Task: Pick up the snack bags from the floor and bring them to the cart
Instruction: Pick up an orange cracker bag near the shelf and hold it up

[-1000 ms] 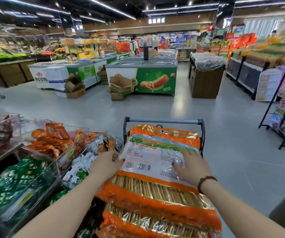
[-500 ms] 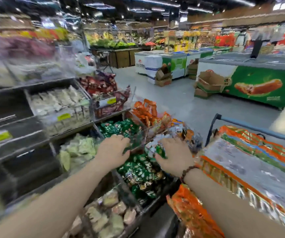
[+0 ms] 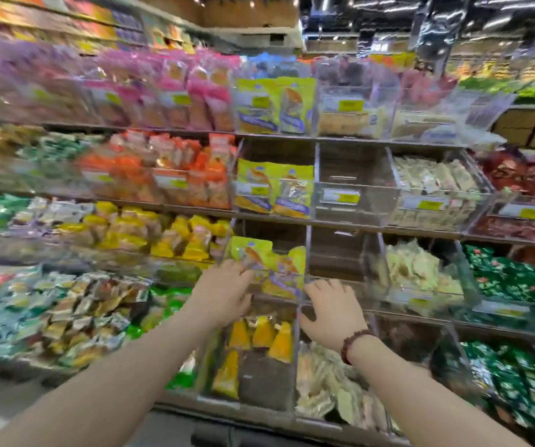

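Head view: the left hand (image 3: 224, 293) is at the yellow bags (image 3: 269, 262) in a shelf bin (image 3: 304, 253), its grip too blurred to tell; the right hand (image 3: 333, 312) is spread and empty. No floor bags or cart show, so shelf stock might be grabbed by mistake.

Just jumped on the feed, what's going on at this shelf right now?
A person stands facing a snack shelf, both hands raised to a clear bin of yellow-green bags. The left hand is against the front of them; blur hides whether it grips one. The right hand is open with fingers spread, just right of that bin and holding nothing.
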`<state>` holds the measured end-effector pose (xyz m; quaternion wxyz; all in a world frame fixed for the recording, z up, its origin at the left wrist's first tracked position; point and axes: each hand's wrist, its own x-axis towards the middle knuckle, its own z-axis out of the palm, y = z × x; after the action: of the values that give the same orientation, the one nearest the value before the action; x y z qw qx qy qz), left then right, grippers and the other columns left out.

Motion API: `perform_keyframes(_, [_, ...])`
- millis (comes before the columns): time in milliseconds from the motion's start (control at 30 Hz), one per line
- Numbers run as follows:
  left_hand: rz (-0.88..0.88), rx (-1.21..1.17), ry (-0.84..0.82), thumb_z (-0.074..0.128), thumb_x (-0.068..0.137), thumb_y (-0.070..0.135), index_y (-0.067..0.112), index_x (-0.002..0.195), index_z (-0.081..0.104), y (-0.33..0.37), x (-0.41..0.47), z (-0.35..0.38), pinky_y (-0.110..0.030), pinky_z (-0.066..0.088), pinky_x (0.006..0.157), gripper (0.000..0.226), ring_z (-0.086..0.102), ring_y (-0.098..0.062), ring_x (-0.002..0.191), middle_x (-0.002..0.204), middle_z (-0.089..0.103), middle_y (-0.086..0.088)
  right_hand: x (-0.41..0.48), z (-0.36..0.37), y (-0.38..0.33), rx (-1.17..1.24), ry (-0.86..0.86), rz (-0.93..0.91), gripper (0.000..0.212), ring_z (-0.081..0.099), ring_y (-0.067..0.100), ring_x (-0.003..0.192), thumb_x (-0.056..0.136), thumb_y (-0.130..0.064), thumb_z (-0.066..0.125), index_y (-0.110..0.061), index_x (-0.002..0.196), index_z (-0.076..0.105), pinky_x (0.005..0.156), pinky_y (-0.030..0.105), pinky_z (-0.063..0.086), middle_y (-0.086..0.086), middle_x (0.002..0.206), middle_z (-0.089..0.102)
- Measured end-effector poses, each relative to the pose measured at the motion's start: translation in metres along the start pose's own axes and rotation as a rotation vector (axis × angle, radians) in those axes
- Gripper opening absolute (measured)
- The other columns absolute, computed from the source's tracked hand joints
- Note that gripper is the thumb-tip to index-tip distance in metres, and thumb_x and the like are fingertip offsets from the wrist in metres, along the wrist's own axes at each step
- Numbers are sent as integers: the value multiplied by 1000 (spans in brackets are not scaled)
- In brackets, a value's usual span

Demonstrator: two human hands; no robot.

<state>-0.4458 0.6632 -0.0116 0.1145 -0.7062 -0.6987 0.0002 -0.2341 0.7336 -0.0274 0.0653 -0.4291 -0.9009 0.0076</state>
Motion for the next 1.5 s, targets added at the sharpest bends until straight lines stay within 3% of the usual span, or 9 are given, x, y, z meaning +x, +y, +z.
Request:
perform_keyframes(167, [-304,-31,-61,54,87,37,14,123,55,-102,-137,12,-40,50,80,43,55,-32,111,115,59,-10,32,27,-151,8,-80,-270,56,39,24,128,87,-51,48,-24,136,42,102,39,33,-1,137,47])
perform_keyframes(333, [-604,-24,-142,53,78,36,20,117,58,-187,-292,22,-41,56,73,43,63,-32,97,104,65,-6,38,46,-306,32,-91,-526,50,40,23,128,87,-48,47,-26,131,46,102,37,33,-2,136,49])
perform_keyframes(500, [-866,23,-132,56,85,37,18,119,58,-231,-406,7,-39,51,84,39,57,-30,110,117,62,-6,37,56,-434,24,-138,-777,55,40,24,130,87,-52,47,-26,136,43,106,38,32,-2,138,48])
perform_keyframes(700, [-1142,23,-130,48,94,42,20,138,44,-283,-485,12,-36,42,100,49,43,-24,129,139,50,-3,46,66,-552,50,-147,-1018,52,41,21,125,89,-53,47,-26,133,43,104,37,34,-3,135,49])
perform_keyframes(1167, [-1493,70,-87,51,93,42,21,141,45,-479,-553,21,-35,49,93,53,49,-22,124,133,56,-1,175,101,-795,162,-211,-1285,53,43,20,124,88,-52,50,-26,134,45,103,35,36,-4,135,50])
perform_keyframes(1500, [-1513,90,-110,53,92,42,19,135,51,-628,-624,49,-37,53,85,49,56,-23,114,125,60,-3,230,130,-968,141,-219,-1331,53,40,19,127,91,-52,48,-25,136,41,104,34,36,-3,137,47])
